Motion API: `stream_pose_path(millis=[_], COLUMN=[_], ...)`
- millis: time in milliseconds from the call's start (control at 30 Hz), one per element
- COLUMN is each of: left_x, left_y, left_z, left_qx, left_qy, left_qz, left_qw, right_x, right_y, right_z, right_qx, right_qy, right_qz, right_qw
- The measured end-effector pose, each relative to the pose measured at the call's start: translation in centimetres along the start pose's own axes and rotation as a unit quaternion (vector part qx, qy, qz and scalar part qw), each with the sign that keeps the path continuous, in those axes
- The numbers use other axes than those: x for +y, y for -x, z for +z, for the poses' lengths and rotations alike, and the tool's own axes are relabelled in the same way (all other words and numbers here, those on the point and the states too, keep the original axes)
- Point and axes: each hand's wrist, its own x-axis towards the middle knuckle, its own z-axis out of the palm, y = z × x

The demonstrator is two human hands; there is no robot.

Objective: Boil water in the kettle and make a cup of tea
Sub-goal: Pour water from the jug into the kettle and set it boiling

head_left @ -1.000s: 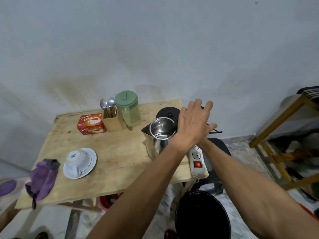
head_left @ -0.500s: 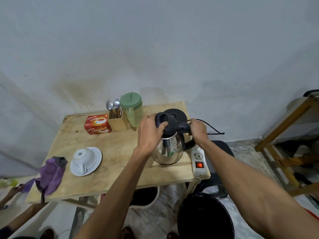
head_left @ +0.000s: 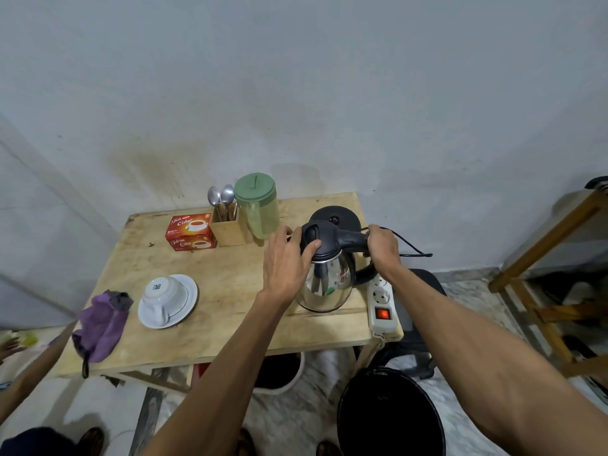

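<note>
Unmoved, kettle (head_left: 325, 281) (lid down) sits under left fingers (head_left: 311, 246).

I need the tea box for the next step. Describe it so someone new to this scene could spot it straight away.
Start at the wooden table against the wall. Along its far edge stands a green jug, then a wooden spoon holder to its left. The tea box sits left of that holder: the only red thing there, printed with pictures of a teacup.

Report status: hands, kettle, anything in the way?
Left hand on kettle lid, right hand gripping handle. Kettle on table, off its base. Nothing blocking.
</note>
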Motion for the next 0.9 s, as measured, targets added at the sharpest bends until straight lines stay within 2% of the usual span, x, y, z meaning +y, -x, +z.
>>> stream_pose_path(millis=[133, 367, 500, 567, 667, 733, 800, 900], left_x=[-0.9, -1.3, -2.1, -2.7, -4.2, -5.2, -6.3, -8.2], left_y=[0.3, 0.7, 0.5, 0.4, 0.3, 0.3, 0.3, 0.1], left_z=[0.5, 1.0, 0.3, 0.1, 0.7, 1.8, 3.6, 7.1], left_qx=[0.004, -0.009, -0.002, 0.024, 0.106, 0.126, 0.101, -0.005], left_qy=[-0.05, 0.0, 0.038, 0.088, 0.183, 0.182, 0.15, 0.044], left_qz=[-0.007, -0.033, -0.038, -0.071, -0.129, -0.134, -0.139, -0.127], left_qw=[0.999, 0.999, 0.999, 0.993, 0.969, 0.966, 0.974, 0.991], right_x=[-0.1, -0.6, -1.7, -2.5, -4.0, -5.0, -6.1, -7.5], right_y=[0.1, 0.5, 0.6, 0.3, -1.0, -2.4, -3.9, -6.4], right_z=[0.0, -0.1, 0.5, 0.7, 0.3, 0.0, 0.0, 0.1], right_qx=[0.003, -0.005, 0.031, 0.048, 0.062, 0.077, 0.089, 0.102], right_qy=[-0.008, -0.01, -0.003, -0.007, -0.034, -0.047, -0.057, -0.063], right_qz=[0.006, 0.011, 0.015, 0.017, 0.018, 0.012, 0.005, -0.007], right_qw=[1.0, 1.0, 0.999, 0.999, 0.997, 0.996, 0.994, 0.993])
